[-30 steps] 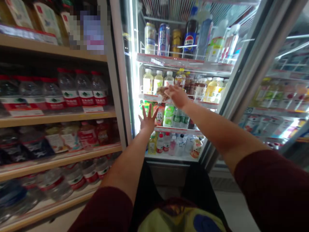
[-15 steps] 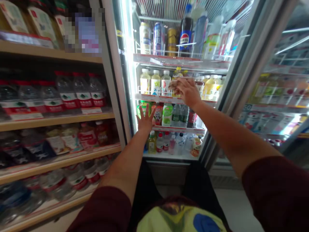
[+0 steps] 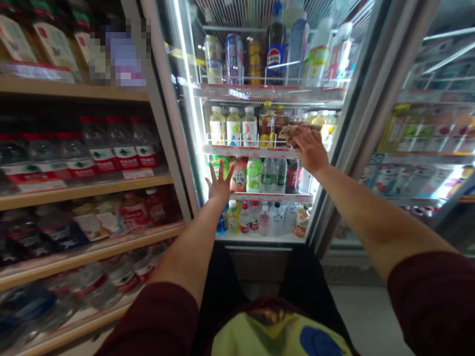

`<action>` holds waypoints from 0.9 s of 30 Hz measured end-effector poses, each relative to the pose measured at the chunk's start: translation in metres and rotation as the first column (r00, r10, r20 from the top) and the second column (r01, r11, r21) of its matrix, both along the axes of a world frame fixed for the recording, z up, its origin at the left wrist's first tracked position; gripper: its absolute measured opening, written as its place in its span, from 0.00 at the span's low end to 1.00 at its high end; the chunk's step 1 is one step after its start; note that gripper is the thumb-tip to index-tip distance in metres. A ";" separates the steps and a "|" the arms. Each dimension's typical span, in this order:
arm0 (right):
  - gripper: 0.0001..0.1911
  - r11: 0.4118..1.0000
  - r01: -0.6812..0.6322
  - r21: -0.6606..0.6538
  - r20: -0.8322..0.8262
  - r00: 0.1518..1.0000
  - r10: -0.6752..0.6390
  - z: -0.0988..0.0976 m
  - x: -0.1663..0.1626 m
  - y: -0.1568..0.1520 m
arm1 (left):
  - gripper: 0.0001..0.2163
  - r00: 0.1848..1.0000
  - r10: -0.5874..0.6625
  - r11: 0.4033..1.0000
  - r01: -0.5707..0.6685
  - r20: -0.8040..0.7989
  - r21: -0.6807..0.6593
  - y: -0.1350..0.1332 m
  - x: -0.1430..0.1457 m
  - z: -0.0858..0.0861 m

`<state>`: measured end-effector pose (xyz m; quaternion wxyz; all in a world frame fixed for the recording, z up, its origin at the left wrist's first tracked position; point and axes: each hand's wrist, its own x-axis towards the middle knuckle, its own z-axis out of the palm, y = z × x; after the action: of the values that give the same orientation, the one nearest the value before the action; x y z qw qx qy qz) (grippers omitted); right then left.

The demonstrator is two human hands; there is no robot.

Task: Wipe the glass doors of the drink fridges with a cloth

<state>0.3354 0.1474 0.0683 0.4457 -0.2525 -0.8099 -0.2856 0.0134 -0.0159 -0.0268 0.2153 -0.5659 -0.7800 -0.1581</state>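
I face an open drinks fridge (image 3: pixel 260 94) with lit shelves of bottles and cans. My right hand (image 3: pixel 309 148) reaches to the right end of the second shelf rail (image 3: pixel 245 150) and presses a crumpled brownish cloth (image 3: pixel 293 131) against it, fingers closed over the cloth. My left hand (image 3: pixel 219 182) is held up with fingers spread in front of the third shelf's bottles (image 3: pixel 256 174), holding nothing. Juice bottles (image 3: pixel 233 126) stand behind the rail to the left of the cloth.
The fridge's glass door (image 3: pixel 371 99) stands open at the right, with another cooler (image 3: pixel 426 143) beyond it. Wooden shelves (image 3: pixel 92 188) of large water bottles run along the left. Small bottles (image 3: pixel 260 217) fill the fridge's bottom shelf. Grey floor lies below.
My right hand has slid the cloth rightwards along the second shelf rail, from its left-middle part to its right end. My left hand has stayed spread in about the same place.
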 end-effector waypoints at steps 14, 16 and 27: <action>0.29 0.995 0.082 -0.050 0.059 0.995 -0.079 -0.064 0.068 0.003 | 0.56 1.000 -0.003 1.000 0.003 -0.003 0.001 -0.001 0.000 0.000; 0.31 0.996 0.019 -0.092 0.257 0.967 0.005 -0.090 0.069 -0.008 | 0.56 1.000 -0.007 1.000 0.007 -0.002 -0.001 -0.001 0.001 0.001; 0.34 0.995 0.027 -0.093 0.190 0.982 -0.009 -0.053 0.034 -0.002 | 0.55 1.000 0.006 1.000 -0.006 0.000 -0.011 -0.001 0.001 0.001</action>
<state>0.3695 0.1455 0.0148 0.3513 -0.2523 -0.8591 -0.2735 0.0149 -0.0169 -0.0254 0.2128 -0.5648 -0.7825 -0.1532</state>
